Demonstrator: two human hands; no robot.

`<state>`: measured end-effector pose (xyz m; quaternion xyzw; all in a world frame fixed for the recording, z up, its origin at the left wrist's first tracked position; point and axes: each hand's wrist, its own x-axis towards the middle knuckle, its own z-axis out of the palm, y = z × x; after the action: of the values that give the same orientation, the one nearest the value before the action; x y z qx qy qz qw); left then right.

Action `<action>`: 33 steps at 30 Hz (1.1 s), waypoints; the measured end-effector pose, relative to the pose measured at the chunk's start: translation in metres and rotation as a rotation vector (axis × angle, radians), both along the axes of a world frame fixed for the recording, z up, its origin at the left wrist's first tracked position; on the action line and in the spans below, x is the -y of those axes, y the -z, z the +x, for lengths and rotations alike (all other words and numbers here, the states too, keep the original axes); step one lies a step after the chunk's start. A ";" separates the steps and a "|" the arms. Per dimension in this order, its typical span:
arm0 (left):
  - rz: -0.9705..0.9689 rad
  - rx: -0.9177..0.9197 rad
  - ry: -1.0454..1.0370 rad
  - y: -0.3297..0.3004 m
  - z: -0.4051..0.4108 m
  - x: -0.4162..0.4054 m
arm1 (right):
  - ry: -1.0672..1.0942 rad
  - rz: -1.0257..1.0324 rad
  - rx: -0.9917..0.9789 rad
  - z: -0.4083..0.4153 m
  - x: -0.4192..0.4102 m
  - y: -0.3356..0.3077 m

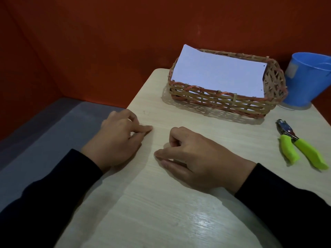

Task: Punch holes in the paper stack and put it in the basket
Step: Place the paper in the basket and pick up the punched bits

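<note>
The paper stack (217,74) is lying in the basket (215,102), two punched holes showing at its right edge. The left hand (120,140) and right hand (198,158) are resting loosely curled on the table (161,212), holding nothing. The hole punch (302,145) is lying apart. The task is looking finished; nothing further seems needed.

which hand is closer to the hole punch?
The right hand; the hole punch lies on the table on its side, beyond it. The left hand rests at the table's opposite edge.

Two hands, left (117,138) and right (200,158); one basket (223,102); one paper stack (218,72); one hole punch (300,145); one blue cup (308,77); one table (161,203).
</note>
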<state>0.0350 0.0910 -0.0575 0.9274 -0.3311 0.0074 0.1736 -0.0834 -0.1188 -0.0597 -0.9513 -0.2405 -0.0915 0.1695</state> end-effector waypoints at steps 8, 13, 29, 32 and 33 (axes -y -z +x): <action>0.174 -0.055 0.272 -0.013 -0.036 0.058 | 0.125 -0.173 0.087 -0.043 0.064 -0.010; 0.154 0.019 0.357 -0.015 -0.050 0.109 | 0.268 -0.234 0.121 -0.062 0.106 -0.011; -0.485 -0.345 0.215 0.000 -0.052 0.125 | 0.385 0.138 0.052 -0.066 0.125 -0.007; -0.505 -0.448 0.211 -0.002 -0.056 0.124 | 0.402 0.158 0.053 -0.063 0.123 -0.008; -0.514 -0.479 0.211 -0.003 -0.058 0.123 | 0.410 0.170 0.049 -0.063 0.122 -0.009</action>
<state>-0.0227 -0.0322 -0.0544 0.7896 -0.3624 -0.1449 0.4735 -0.1463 -0.2409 -0.0510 -0.9601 -0.0377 -0.1670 0.2212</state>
